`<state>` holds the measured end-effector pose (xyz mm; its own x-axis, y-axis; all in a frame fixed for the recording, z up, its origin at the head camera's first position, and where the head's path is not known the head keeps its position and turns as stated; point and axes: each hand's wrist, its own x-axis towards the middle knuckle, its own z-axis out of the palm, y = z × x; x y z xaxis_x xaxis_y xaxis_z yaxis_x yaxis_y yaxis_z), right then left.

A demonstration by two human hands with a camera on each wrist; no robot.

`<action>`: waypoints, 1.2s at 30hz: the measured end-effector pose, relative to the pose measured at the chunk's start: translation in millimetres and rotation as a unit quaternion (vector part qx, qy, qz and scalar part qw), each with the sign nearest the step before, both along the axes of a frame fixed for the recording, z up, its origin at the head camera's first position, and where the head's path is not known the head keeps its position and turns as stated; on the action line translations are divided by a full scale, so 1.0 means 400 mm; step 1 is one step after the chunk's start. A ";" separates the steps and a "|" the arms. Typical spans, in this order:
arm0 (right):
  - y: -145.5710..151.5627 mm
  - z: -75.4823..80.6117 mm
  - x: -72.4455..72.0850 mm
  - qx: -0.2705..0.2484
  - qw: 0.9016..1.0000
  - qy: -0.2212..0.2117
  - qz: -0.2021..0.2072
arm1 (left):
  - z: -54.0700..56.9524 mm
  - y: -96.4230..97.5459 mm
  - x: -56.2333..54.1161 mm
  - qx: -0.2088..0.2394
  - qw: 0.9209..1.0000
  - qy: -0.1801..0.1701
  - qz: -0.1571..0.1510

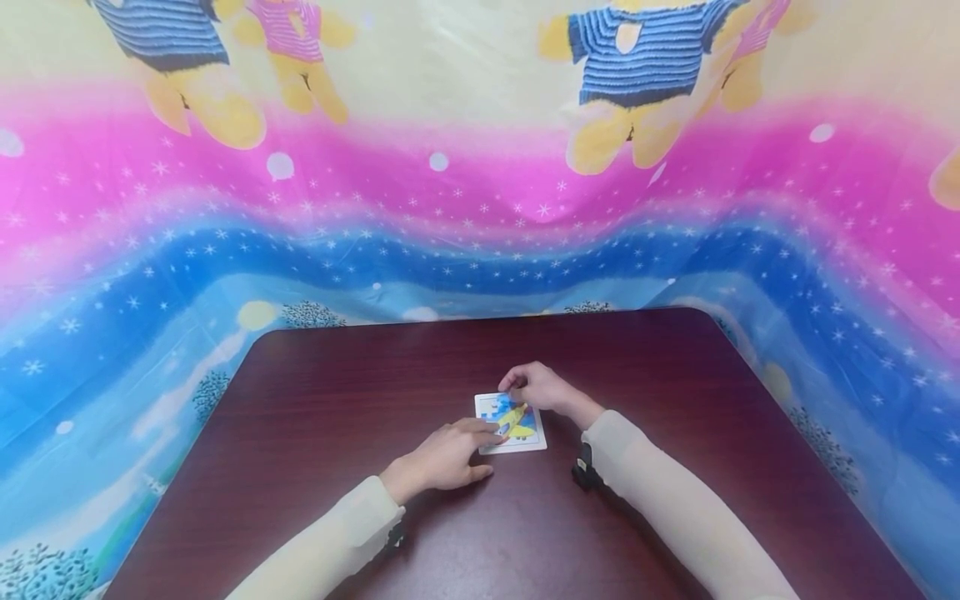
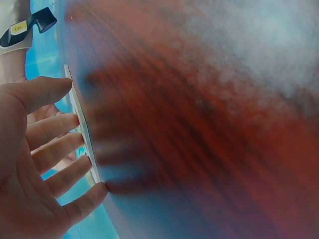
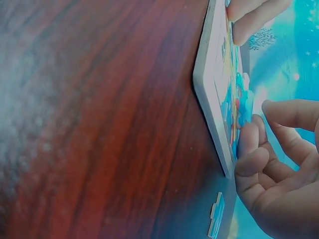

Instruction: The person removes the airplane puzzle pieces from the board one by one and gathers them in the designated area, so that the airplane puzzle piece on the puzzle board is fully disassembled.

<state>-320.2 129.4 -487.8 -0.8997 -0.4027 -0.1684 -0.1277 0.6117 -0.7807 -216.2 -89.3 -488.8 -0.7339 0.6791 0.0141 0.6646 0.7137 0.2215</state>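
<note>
The board is carried flat on the worktop, about midway between its left and right edges and well apart from its far edge. The board's left side is covered by the left hand, whose fingers are spread and nearly straight; the fingertips are rested on the board, while the thumb is laid out by the near left corner.

The far right corner is overhung by the right hand, its fingers bent. In the right wrist view a blue piece is seen slightly raised from the board's face, right at those fingertips; whether it is pinched or only touched cannot be told. It is reached more nearly by the right hand than by the left, and is placed just below and toward the person from the right fingers.

The long axis of the yellow shape is slanted from the left fingertips toward the far right corner. A loose piece is shown on the worktop just past that corner, apart from the board; it is not made out in the head view.
</note>
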 end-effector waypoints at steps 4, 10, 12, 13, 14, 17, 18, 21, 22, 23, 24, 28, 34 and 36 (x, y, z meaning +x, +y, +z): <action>0.000 0.004 0.003 0.005 1.000 0.011 -0.004 | 0.000 0.001 0.000 -0.001 1.000 -0.002 0.002; 0.000 0.011 0.006 0.009 1.000 0.016 -0.014 | -0.003 0.001 0.000 -0.002 1.000 -0.001 0.002; 0.001 0.013 0.007 0.012 1.000 0.019 -0.015 | -0.004 0.001 0.000 -0.002 1.000 -0.001 0.003; 0.001 0.014 0.007 0.012 1.000 0.022 -0.016 | -0.004 0.001 0.000 -0.002 1.000 -0.001 0.003; 0.001 0.014 0.007 0.013 0.999 0.026 -0.016 | -0.003 0.001 0.000 -0.001 1.000 -0.002 0.003; 0.002 0.015 0.008 0.012 0.999 0.031 -0.014 | -0.003 0.001 0.000 -0.002 1.000 -0.003 0.004; 0.002 0.015 0.007 0.012 0.999 0.034 -0.014 | -0.003 0.001 0.000 -0.002 1.000 -0.003 0.004; 0.001 0.017 0.008 0.014 0.999 0.035 -0.016 | -0.003 0.001 0.000 -0.002 1.000 -0.004 0.004; 0.000 0.017 0.008 0.015 0.999 0.034 -0.017 | -0.003 0.002 0.000 -0.002 1.000 -0.004 0.004; 0.000 0.017 0.007 0.016 0.999 0.035 -0.017 | -0.002 0.002 0.000 -0.002 1.000 -0.005 0.004; 0.000 0.017 0.007 0.017 0.999 0.033 -0.018 | -0.003 0.002 0.000 -0.002 1.000 -0.004 0.004; 0.000 0.014 0.003 0.025 0.999 0.033 -0.021 | -0.003 0.002 0.000 -0.002 1.000 -0.003 0.004; 0.002 0.011 -0.001 0.026 0.999 0.035 -0.010 | -0.002 0.002 0.000 -0.002 1.000 -0.001 0.002; 0.003 0.010 -0.002 0.025 0.999 0.036 -0.004 | -0.003 0.002 -0.001 -0.002 1.000 -0.001 0.002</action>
<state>-320.9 130.6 -483.7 -0.9134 -0.3882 -0.1222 -0.1781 0.6512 -0.7377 -216.4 -88.5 -490.0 -0.7366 0.6762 0.0106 0.6615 0.7171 0.2196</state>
